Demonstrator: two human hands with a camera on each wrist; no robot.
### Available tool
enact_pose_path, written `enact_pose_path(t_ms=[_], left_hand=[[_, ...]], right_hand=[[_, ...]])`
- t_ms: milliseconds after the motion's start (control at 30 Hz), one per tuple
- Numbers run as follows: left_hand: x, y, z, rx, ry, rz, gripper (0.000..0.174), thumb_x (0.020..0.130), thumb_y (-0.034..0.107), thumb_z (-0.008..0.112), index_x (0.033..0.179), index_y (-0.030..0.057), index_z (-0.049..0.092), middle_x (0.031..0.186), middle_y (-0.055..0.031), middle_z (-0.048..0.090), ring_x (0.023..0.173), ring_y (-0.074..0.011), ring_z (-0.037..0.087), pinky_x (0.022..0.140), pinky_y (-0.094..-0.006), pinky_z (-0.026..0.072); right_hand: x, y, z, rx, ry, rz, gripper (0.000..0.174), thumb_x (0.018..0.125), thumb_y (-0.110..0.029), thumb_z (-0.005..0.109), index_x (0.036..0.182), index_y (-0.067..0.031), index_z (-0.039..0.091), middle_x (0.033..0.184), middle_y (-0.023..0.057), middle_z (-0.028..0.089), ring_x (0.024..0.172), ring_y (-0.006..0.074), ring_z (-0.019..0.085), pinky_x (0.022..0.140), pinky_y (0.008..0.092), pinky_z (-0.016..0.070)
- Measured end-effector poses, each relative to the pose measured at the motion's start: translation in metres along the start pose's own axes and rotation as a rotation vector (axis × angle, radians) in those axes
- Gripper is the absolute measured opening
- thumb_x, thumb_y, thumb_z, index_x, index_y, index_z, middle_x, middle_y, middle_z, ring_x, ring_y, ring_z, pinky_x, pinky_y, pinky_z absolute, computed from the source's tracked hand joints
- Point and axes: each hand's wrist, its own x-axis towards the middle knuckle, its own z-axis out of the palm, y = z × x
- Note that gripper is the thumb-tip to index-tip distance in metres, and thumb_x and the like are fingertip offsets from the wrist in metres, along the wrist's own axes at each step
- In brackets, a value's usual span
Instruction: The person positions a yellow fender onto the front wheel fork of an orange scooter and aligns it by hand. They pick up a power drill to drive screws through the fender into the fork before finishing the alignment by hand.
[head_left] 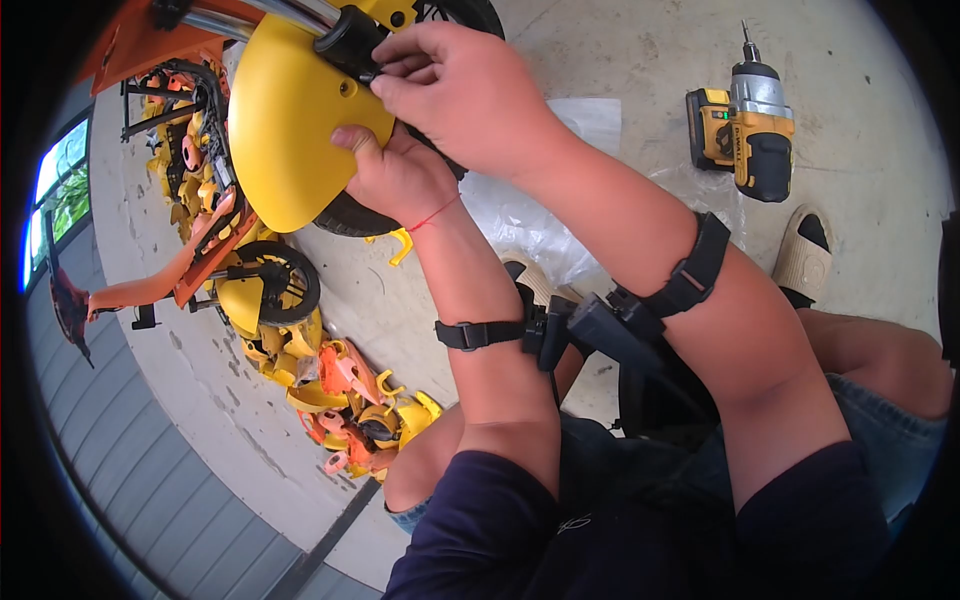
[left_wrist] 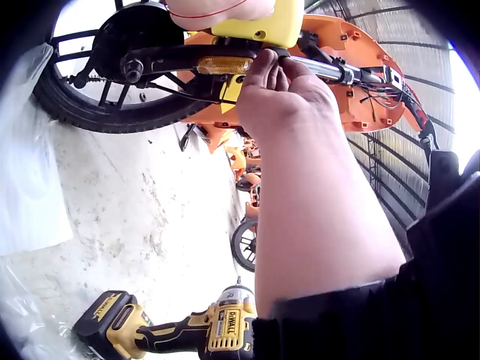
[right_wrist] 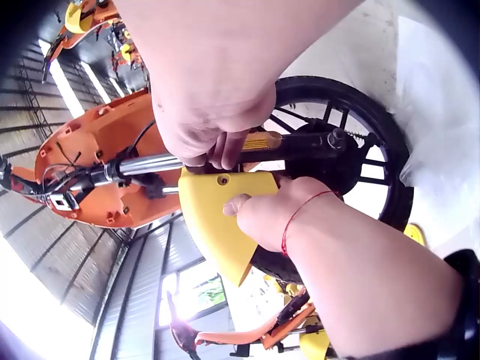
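My left hand (head_left: pixel 405 175), with a red string at its wrist, holds the yellow front fender (head_left: pixel 285 130). Its thumb presses the outer face while the fingers go under the edge. A bolt (head_left: pixel 348 88) sits in the fender near its upper edge. Above it, the bunched fingertips of my right hand (head_left: pixel 470 95) touch the black lower part of the fork (head_left: pixel 345 42). Those fingertips are right by the fender's edge; I cannot tell whether they pinch a small piece. An amber reflector (left_wrist: pixel 225 65) runs along the fork leg, beside the black spoked wheel (right_wrist: pixel 397 154).
A yellow-and-black cordless driver (head_left: pixel 765 130) stands on the concrete floor at right. Clear plastic sheeting (head_left: pixel 525 225) lies under the arms. Orange body panels (right_wrist: pixel 79 161) surround the fork. Another small wheel (head_left: pixel 290 283) and a heap of orange and yellow parts (head_left: pixel 350 375) lie at left.
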Motion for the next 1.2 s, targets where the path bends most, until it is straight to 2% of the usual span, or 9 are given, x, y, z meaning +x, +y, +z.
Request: enact_pose_path(t_ms=[167,267,300,367,467,667,1000,1100,1200], left_hand=[[-0.003,0.005,0.004,0.324,0.042,0.05,0.036,0.107,0.026,0.042,0.127,-0.0027,0.05,0.122,-0.0125,0.059,0.104,-0.0218,0.062,0.085,-0.0345,0.0526],[0.005,-0.002,-0.024,0.59,0.031,0.067,0.034,0.107,0.025,0.042,0.121,-0.0031,0.055,0.114,-0.0113,0.063,0.099,-0.0184,0.062,0.083,-0.032,0.0511],[0.005,-0.004,-0.03,0.627,0.035,0.05,0.033,0.107,0.024,0.043,0.118,-0.0033,0.057,0.112,-0.0109,0.064,0.097,-0.0174,0.062,0.083,-0.0312,0.0506],[0.001,0.002,-0.014,0.623,0.056,0.1,0.031,0.106,0.022,0.044,0.114,-0.0037,0.059,0.109,-0.01,0.065,0.094,-0.0163,0.061,0.082,-0.0303,0.0499],[-0.006,0.013,0.019,0.562,0.108,0.193,0.028,0.105,0.019,0.047,0.11,-0.0044,0.061,0.107,-0.0089,0.066,0.09,-0.0157,0.061,0.08,-0.0299,0.0494],[-0.01,0.013,0.021,0.407,0.169,0.048,0.03,0.104,0.022,0.05,0.107,-0.0047,0.063,0.106,-0.0075,0.067,0.089,-0.0149,0.061,0.081,-0.0296,0.0495],[-0.005,0.009,0.024,0.185,0.164,0.061,0.035,0.103,0.026,0.053,0.118,-0.0046,0.059,0.114,-0.0088,0.065,0.1,-0.0171,0.063,0.089,-0.03,0.0498],[-0.005,0.01,0.023,0.15,0.204,0.082,0.034,0.102,0.025,0.055,0.12,-0.004,0.057,0.117,-0.009,0.064,0.102,-0.0181,0.063,0.09,-0.0304,0.0499],[-0.002,0.002,0.014,0.157,0.179,0.108,0.034,0.101,0.023,0.057,0.122,-0.0029,0.056,0.12,-0.0092,0.063,0.104,-0.0191,0.062,0.092,-0.0311,0.0499]], right_hand=[[0.004,0.0,0.017,-0.429,0.094,-0.228,0.017,0.082,-0.015,0.069,0.096,-0.0052,0.07,0.089,0.0106,0.069,0.081,0.0277,0.068,0.072,0.0359,0.0554],[0.005,0.007,0.026,-0.47,0.074,-0.34,0.016,0.076,-0.015,0.074,0.079,-0.0034,0.065,0.08,0.0126,0.064,0.079,0.0325,0.066,0.07,0.0426,0.0538],[0.004,0.009,0.028,-0.486,0.07,-0.332,0.013,0.078,-0.015,0.071,0.084,-0.004,0.067,0.083,0.012,0.066,0.08,0.032,0.066,0.071,0.0416,0.0542],[0.002,0.009,0.033,-0.513,0.056,-0.324,0.014,0.083,-0.013,0.066,0.093,-0.0051,0.071,0.089,0.0108,0.069,0.082,0.0309,0.067,0.073,0.0396,0.0551],[0.002,0.009,0.037,-0.501,0.117,-0.393,0.018,0.071,-0.014,0.075,0.078,-0.0041,0.063,0.08,0.0118,0.063,0.081,0.0321,0.065,0.069,0.0416,0.0539],[0.002,0.014,0.04,-0.567,0.124,-0.453,0.019,0.07,-0.014,0.076,0.082,-0.0052,0.064,0.081,0.0107,0.064,0.082,0.0305,0.066,0.069,0.0395,0.054],[0.004,0.018,0.048,-0.665,0.226,-0.392,0.014,0.089,-0.02,0.063,0.086,-0.0073,0.066,0.075,0.0109,0.067,0.066,0.0312,0.067,0.059,0.0407,0.0547],[0.006,0.014,0.048,-0.717,0.147,-0.257,0.018,0.09,-0.022,0.065,0.098,-0.0073,0.071,0.091,0.0128,0.071,0.079,0.0329,0.068,0.068,0.0404,0.0553],[0.009,0.011,0.042,-0.709,0.09,-0.271,0.018,0.091,-0.021,0.063,0.098,-0.006,0.07,0.089,0.0134,0.071,0.08,0.0342,0.068,0.069,0.0414,0.0549]])
